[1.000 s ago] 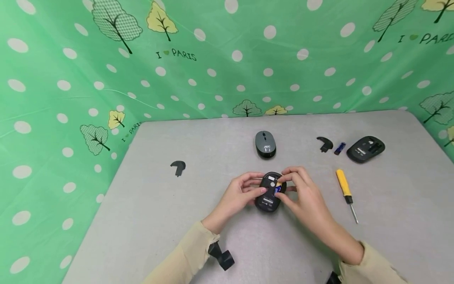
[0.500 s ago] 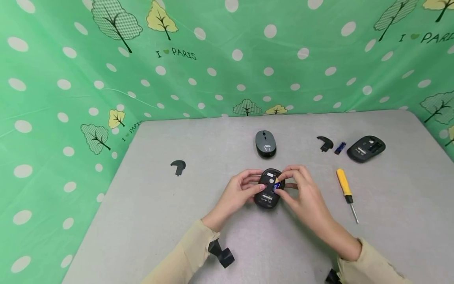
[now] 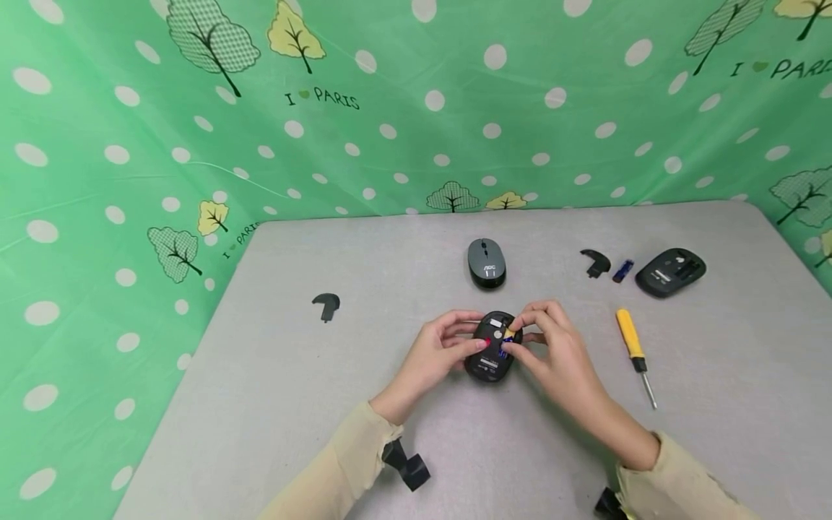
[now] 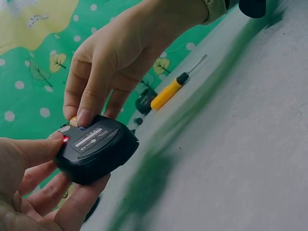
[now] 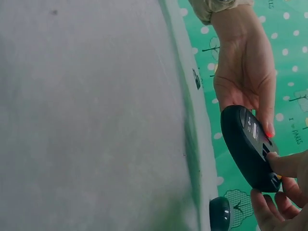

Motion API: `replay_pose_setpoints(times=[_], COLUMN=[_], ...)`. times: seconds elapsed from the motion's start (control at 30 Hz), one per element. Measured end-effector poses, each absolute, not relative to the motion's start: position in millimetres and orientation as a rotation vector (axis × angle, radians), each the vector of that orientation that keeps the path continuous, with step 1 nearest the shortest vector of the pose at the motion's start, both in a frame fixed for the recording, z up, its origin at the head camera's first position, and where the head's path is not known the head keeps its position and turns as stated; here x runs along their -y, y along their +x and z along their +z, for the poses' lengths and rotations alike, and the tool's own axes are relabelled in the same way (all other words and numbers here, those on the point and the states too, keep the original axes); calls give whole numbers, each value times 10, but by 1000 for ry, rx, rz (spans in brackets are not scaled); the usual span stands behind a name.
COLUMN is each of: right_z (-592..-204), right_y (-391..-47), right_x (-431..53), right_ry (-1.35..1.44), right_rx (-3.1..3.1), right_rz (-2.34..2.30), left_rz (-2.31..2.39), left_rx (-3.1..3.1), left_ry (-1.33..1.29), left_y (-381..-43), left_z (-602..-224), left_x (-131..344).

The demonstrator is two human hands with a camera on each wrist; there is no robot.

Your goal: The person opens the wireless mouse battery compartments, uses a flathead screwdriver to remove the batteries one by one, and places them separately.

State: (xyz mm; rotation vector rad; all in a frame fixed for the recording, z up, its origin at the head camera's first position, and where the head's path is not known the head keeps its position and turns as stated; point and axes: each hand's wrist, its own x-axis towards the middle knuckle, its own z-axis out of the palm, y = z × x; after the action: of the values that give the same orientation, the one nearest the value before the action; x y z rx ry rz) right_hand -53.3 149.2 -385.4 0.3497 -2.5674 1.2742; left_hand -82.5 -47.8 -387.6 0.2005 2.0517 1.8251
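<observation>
**A Gray Table and a Green Cloth**

The green cloth hangs across the top and left of the frame, with white dots and trees on it. The gray table fills the rest.

There are three mice. The held mouse is upside down, just below the middle of the frame. The left hand has hold of it, thumb on top and fingers underneath. The right hand pinches a battery in its slot, thumb and finger close together.

The gray mouse sits higher up. The upside-down mouse lies at the upper right.

There are two dark covers: the left cover and the right cover. One loose battery and one yellow screwdriver lie toward the right.
</observation>
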Motion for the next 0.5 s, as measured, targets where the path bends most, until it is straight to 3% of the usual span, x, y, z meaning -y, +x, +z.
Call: replay_pose_setpoints(times=[0.5], right_z=[-3884], right_y=[-547], right_x=[-1472], right_ry=[437], right_rx=[2501], right_rz=[1176], left_rz=[1806], left_rx=[-2068], left_ry=[178], left_y=[-832], left_z=[-3906], left_x=[496])
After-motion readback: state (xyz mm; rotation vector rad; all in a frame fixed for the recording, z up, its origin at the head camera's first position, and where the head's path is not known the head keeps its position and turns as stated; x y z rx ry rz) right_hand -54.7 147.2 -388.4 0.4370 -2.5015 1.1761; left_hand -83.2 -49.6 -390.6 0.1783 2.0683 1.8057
